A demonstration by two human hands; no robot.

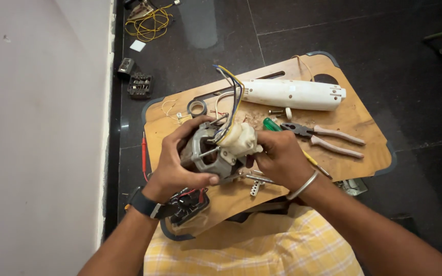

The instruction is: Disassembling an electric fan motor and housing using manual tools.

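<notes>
Left hand (177,163) wraps its fingers around a small electric motor (216,151) to steady it, while right hand (280,156) pinches its cream end cap (pliers (323,138) lie nearby on the tabletop (364,153)).

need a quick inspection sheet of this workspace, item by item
surface: wooden board on dark tiled floor.
job's things: grey metal motor with cream plastic end, lifted over the board.
clutter: long white plastic housing, pink-handled pliers, green-handled screwdriver, tape roll.
grippers: left hand and right hand both grip the motor.
cables: coloured wires from motor; yellow wire coil.
surroundings: white wall on the left.
</notes>
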